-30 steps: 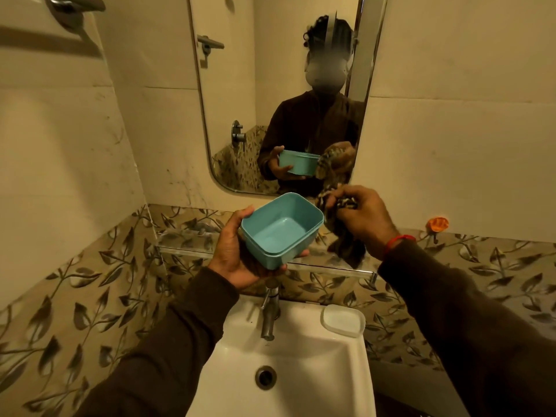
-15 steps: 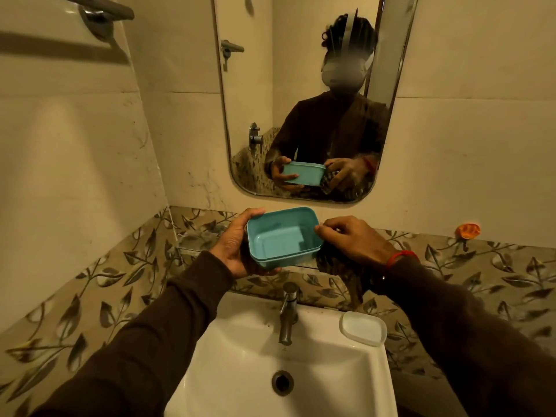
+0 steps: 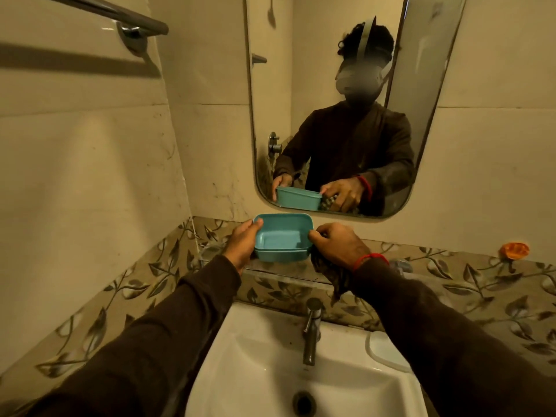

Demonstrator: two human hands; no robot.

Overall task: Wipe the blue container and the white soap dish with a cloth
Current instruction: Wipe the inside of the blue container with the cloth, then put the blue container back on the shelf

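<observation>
Blue container held level between both hands, open side up, just over the glass shelf beneath the mirror. Left hand curled round the short wall at nine o'clock, thumb hooked over the rim. Right hand clamped on the opposite wall at three o'clock, fingertips pinching the rim, with a dark patterned cloth bunched under the palm and trailing down toward six o'clock. Red thread around that wrist, dark sleeves on both arms. Same grip doubled in the mirror at twelve o'clock, cloth wedged between hand and container. Down at six o'clock from the container, a metal tap standing at the back of the white basin. White soap dish lying flat on the basin's ledge at roughly four o'clock from the tap, well apart from both hands. Small orange object stuck to the wall far out at three o'clock. Chrome towel rail up at ten o'clock on the side wall. Leaf-patterned tiles banding the wall behind the basin.
</observation>
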